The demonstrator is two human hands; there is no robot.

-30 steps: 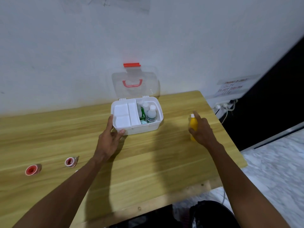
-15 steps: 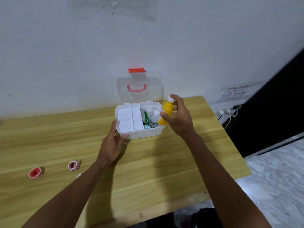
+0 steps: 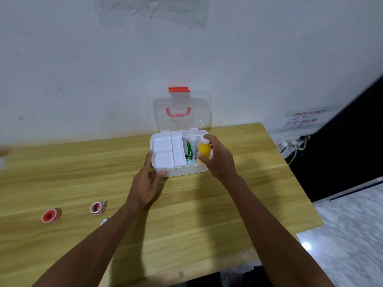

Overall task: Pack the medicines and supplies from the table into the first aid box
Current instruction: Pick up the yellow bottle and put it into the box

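Observation:
The white first aid box (image 3: 178, 168) stands open near the wall, its clear lid (image 3: 182, 112) with a red handle upright behind it. My right hand (image 3: 217, 158) grips a yellow bottle (image 3: 204, 151) with a white cap, upright over the box's right compartment, beside a green packet (image 3: 189, 151) and a white bottle (image 3: 192, 140). My left hand (image 3: 148, 181) clasps the box's front left corner. A white tray insert (image 3: 165, 150) fills the box's left side. Two red tape rolls (image 3: 49, 216) (image 3: 97, 208) lie on the table at the left.
The wooden table (image 3: 186, 214) ends at the right and front edges. A small white item (image 3: 104, 220) peeks out beside my left forearm. A power strip with cables (image 3: 294, 142) hangs off the wall at the right, under a paper notice (image 3: 303, 121).
My right hand picked the yellow bottle up from the table's right side and carried it left, then down into the box's right compartment. My left hand stayed on the box.

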